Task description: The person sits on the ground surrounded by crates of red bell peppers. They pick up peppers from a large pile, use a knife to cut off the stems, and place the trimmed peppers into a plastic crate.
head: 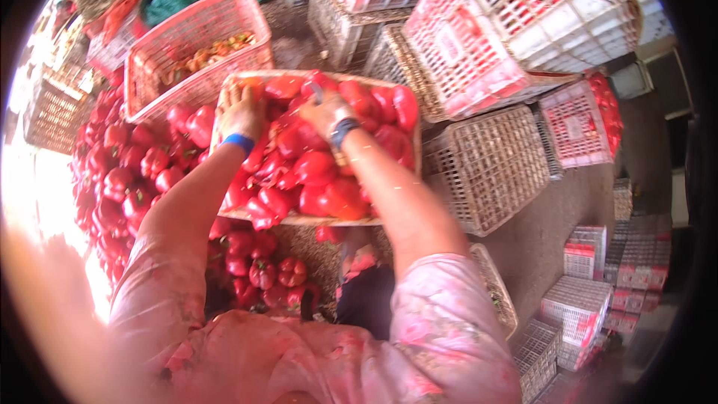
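Note:
A crate (pixel 419 140) heaped with red bell peppers (pixel 314 168) stands before me. At its far left corner my left hand (pixel 241 115) lies over the peppers by the rim, fingers spread and holding nothing that I can see. My right hand (pixel 328 112) is above the peppers near the far side, closed around a small grey metal tool (pixel 317 91), apparently a knife. Its handle is hidden in my fingers. Some peppers in the crate look cut or broken, with pale bits among them.
A large pile of red peppers (pixel 123 179) lies at the left. Behind it stands a pink crate (pixel 196 81) with orange-brown scraps. Stacked plastic crates (pixel 465 39) rise at the far right, and an overturned-looking crate (pixel 499 163) sits right. Loose peppers (pixel 263 272) lie near my legs.

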A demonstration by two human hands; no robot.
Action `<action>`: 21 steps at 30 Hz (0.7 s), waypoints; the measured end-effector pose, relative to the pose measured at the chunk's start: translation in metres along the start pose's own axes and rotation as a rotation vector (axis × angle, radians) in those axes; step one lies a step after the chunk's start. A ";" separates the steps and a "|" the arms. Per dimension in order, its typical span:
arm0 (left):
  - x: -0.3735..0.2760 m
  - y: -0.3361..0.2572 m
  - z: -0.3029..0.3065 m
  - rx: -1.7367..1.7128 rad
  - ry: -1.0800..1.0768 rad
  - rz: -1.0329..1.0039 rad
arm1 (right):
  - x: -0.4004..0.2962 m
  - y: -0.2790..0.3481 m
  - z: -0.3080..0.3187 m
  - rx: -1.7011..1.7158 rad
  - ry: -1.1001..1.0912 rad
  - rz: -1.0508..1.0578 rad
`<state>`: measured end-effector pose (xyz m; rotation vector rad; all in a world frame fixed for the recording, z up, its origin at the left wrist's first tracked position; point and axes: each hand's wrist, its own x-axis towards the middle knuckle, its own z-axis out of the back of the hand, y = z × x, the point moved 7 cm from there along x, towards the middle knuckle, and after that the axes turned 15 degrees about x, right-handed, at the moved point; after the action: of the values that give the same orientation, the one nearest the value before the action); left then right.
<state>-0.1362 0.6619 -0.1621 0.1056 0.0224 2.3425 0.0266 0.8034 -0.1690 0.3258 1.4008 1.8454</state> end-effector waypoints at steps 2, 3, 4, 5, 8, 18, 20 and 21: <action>-0.005 0.018 0.006 -0.142 -0.013 0.138 | -0.041 0.028 0.045 0.154 -0.136 0.106; -0.014 0.004 0.023 -0.178 -0.087 0.084 | -0.045 0.002 0.072 0.275 -0.216 0.074; -0.029 0.002 0.037 -0.169 -0.176 0.011 | -0.084 0.025 0.085 0.500 -0.171 -0.142; -0.042 -0.011 0.047 -0.186 -0.209 -0.067 | -0.113 0.027 0.101 0.487 -0.258 -0.208; -0.094 -0.067 0.068 -0.187 -0.197 -0.279 | -0.160 -0.024 0.121 0.455 -0.140 -0.288; -0.128 -0.113 0.021 0.106 -0.116 -0.404 | -0.145 -0.110 0.096 -0.164 -0.336 -0.050; -0.128 -0.110 0.023 0.133 -0.073 -0.414 | -0.141 -0.110 0.092 -0.226 -0.303 -0.052; -0.130 -0.113 0.030 0.146 -0.065 -0.439 | -0.139 -0.110 0.092 -0.258 -0.293 -0.057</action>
<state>0.0370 0.6473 -0.1463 0.2250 0.1675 1.8955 0.2222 0.7790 -0.2014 0.4009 0.9537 1.8213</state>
